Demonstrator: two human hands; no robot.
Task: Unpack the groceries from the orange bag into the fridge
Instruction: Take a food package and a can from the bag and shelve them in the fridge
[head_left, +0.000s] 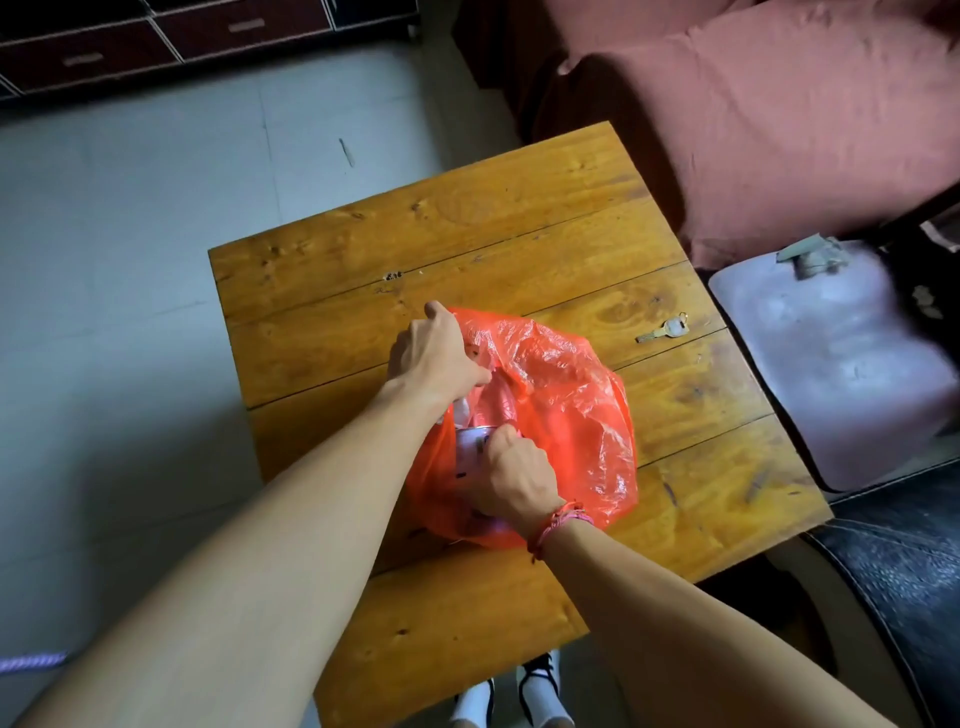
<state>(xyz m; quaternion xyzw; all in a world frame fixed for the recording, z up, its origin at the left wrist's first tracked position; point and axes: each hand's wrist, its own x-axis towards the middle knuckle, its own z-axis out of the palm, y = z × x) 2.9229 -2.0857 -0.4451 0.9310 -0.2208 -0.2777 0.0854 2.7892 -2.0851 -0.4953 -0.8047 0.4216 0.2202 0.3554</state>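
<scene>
left hand (434, 358): clenched on the far rim of the orange bag (571, 415), plastic bunched in the curled fingers, mouth held apart.
right hand (511, 478): reached into the bag's mouth, fingers curled round the top of a white container (470, 449); fingertips hidden behind it.
orange bag: lay on the counter (519, 218) beneath both hands, crumpled and glossy, most of its bulk spread to the right of the right hand.
white container: sat inside the bag between the two hands, just below the left wrist, with a silvery rim showing; label too blurred to read.
other contents: showed as something pale just under the left hand; could not be told what.
bracelet (561, 522): made of pink cords, wrapped round the right wrist.
key (665, 328): lay flat on the counter, beyond and to the right of the right hand, apart from the bag.
sofa (805, 130): stood past the counter, well to the right of both hands, under a pinkish-red cover.
plastic seat (841, 364): stood beside the counter, further right than the key, with grey scraps on its far end.
shoes (537, 686): white, seen on the floor below the counter's near edge, between the forearms.
</scene>
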